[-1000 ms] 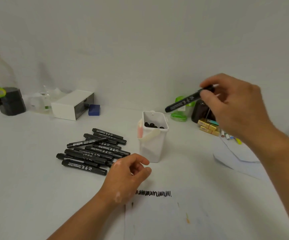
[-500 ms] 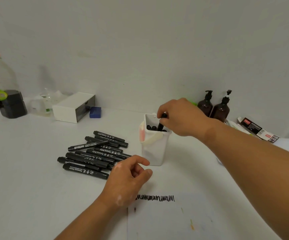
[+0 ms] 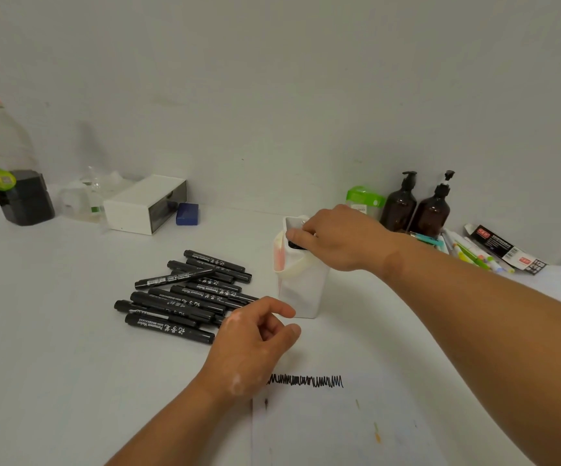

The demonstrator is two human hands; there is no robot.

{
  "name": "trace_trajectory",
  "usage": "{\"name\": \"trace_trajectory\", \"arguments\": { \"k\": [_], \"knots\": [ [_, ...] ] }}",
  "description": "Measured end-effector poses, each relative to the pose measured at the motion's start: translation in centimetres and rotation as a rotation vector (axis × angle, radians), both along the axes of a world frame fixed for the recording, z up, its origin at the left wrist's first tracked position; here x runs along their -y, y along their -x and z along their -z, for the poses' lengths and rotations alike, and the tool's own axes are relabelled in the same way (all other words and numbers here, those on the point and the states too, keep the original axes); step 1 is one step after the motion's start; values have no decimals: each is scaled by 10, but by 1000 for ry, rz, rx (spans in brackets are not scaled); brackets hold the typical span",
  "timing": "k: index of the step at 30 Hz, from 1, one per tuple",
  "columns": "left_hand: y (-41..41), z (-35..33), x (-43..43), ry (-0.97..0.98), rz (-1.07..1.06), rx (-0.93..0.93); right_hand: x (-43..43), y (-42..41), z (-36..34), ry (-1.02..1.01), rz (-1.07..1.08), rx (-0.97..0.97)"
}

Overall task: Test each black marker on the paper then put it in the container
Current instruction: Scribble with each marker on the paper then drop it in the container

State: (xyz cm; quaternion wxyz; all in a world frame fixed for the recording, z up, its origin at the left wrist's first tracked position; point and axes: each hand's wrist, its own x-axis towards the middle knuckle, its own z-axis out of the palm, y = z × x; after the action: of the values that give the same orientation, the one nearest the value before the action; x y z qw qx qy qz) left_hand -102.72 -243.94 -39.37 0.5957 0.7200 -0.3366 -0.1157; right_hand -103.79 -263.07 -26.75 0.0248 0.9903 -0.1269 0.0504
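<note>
Two hands in frame: right hand (image 3: 339, 238) over the mouth of the white container (image 3: 301, 290), fingers curled, grip contents hidden. Left hand (image 3: 252, 344) at its 7 o'clock, loosely curled, empty, on the paper (image 3: 339, 428) edge. Black markers (image 3: 185, 294) piled at container's 9 o'clock.

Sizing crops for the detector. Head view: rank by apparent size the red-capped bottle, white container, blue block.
1. red-capped bottle, tallest in frame.
2. white container, partly hidden by the right hand; it sits nearer the camera, so the gap is unsure.
3. blue block, clearly smallest.
</note>
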Motion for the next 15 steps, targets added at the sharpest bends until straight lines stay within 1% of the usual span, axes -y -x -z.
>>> {"name": "trace_trajectory", "arguments": {
  "k": [3,5,7,11,13,15],
  "knots": [
    [0,0,-1,-5,2,4,-1,3,-4,14,3,-5],
    [1,0,-2,-7,6,7,-1,7,-10,-16,-1,36],
    [0,0,-2,-9,8,6,0,15,-19,-90,-14,143],
    [-1,0,-2,-16,7,12,3,49,-29,-183,-37,445],
    [-1,0,-2,-20,7,12,3,72,-21,-241,-34,594],
    [0,0,-2,-23,8,17,2,96,-3,-307,-15,672]
  ]
}}
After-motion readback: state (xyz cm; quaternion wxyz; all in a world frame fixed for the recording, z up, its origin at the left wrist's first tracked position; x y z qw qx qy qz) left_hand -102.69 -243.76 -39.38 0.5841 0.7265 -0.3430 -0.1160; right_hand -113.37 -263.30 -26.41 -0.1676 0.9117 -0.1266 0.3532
